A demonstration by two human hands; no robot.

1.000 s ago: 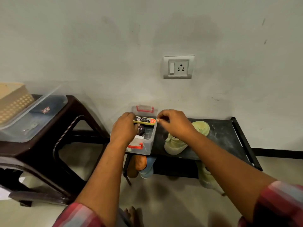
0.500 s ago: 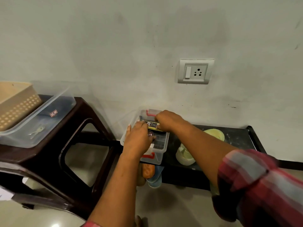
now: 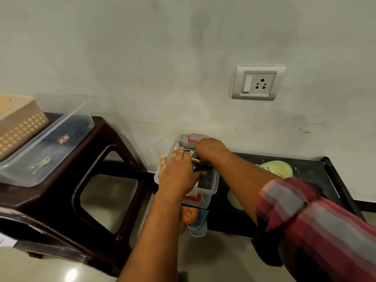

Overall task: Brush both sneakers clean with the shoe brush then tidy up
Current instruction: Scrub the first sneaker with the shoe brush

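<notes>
Pale-green sneaker [image 3: 278, 169] lies on my black shoe rack [image 3: 309, 176], partly hidden by my right forearm. At the rack's left end stands a clear storage box [image 3: 212, 186] with red handles. My left hand [image 3: 177, 176] lies flat over it, fingers straight. My right hand [image 3: 211, 149] curls round a yellow-and-black labelled item [image 3: 191, 154] inside.

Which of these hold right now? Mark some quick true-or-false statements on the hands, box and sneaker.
1. The right hand holds a yellow-edged item inside the clear box. True.
2. A pale green sneaker lies on the black rack, right of the box. True.
3. The left hand grips the sneaker. False: its straight fingers lie over the box.
4. The box has its lid on. False: it is open-topped.
</notes>
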